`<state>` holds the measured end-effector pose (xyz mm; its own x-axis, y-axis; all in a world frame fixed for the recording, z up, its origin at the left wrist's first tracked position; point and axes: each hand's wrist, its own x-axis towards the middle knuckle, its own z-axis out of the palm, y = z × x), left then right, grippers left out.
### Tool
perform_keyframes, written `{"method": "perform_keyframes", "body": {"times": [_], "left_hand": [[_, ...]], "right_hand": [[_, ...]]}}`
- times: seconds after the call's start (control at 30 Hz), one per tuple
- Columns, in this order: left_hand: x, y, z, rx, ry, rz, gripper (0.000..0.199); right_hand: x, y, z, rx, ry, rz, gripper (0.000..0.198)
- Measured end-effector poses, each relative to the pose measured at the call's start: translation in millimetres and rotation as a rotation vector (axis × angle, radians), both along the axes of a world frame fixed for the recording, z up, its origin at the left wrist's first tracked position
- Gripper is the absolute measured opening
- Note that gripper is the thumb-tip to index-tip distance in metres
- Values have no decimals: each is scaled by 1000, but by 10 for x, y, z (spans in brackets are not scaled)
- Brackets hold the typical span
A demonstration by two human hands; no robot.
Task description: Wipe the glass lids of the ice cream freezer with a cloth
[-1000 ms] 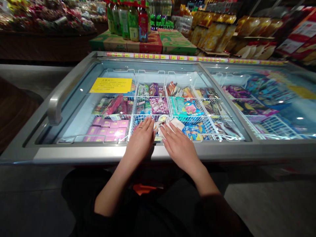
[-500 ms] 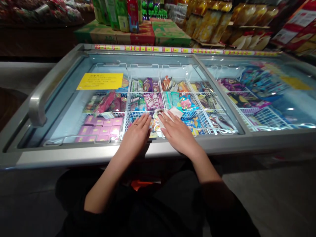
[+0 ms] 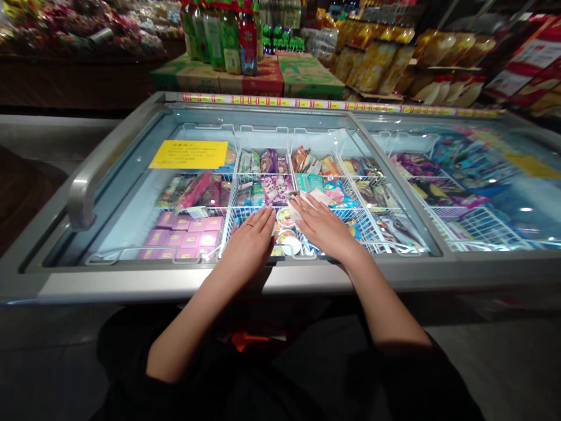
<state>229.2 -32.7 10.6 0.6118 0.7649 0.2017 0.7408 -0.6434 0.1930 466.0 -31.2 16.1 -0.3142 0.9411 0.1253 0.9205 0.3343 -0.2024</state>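
My left hand lies flat on the glass lid of a chest freezer, fingers stretched out and close together, a thin dark ring on one finger. Beside it my right hand is spread flat, pressing a white tissue or cloth against the glass. Part of that white piece is hidden under the fingers. Below the glass, between my hands, round tubs with printed lids show in a white wire basket. Purple packs lie just beyond.
A curved metal handle rises at the lid's left. Under the glass are a yellow notice and pink boxes. Price labels line the back edge. Behind stand bottles on cartons and jars.
The view has shifted, so the freezer sits lower and further right. My right hand and the white piece have slid slightly away and right, widening the gap; more of the tubs shows.
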Motion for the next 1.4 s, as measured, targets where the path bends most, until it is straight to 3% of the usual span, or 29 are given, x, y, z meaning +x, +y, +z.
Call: {"method": "perform_keyframes", "body": {"times": [0.17,0.33,0.47,0.6,0.73,0.9,1.0,1.1,1.27,1.4], "left_hand": [[89,305,46,67,17,15,55],[237,561,214,94,114,-4,55],[421,798,266,101,103,-6,54],[517,986,141,113,62,53,54],[481,988,12,120,10,61,50],[469,923,-7,116,-8,77,53],[491,922,16,95,0,78,54],[493,924,45,75,-5,86,53],[468,926,60,72,4,68,54],[477,935,34,82,19,95,53]], "right_hand": [[-81,100,47,1,-14,69,59],[177,-24,-13,33,20,81,57],[285,250,-48,74,27,-4,57],[103,545,12,70,-19,-25,57],[-10,461,44,47,-69,62,57],[295,323,-14,96,-24,83,54],[413,518,21,83,-42,-7,55],[288,808,105,67,-58,-44,59],[-5,1037,167,53,-40,22,60],[199,995,67,-31,-56,106,62]]}}
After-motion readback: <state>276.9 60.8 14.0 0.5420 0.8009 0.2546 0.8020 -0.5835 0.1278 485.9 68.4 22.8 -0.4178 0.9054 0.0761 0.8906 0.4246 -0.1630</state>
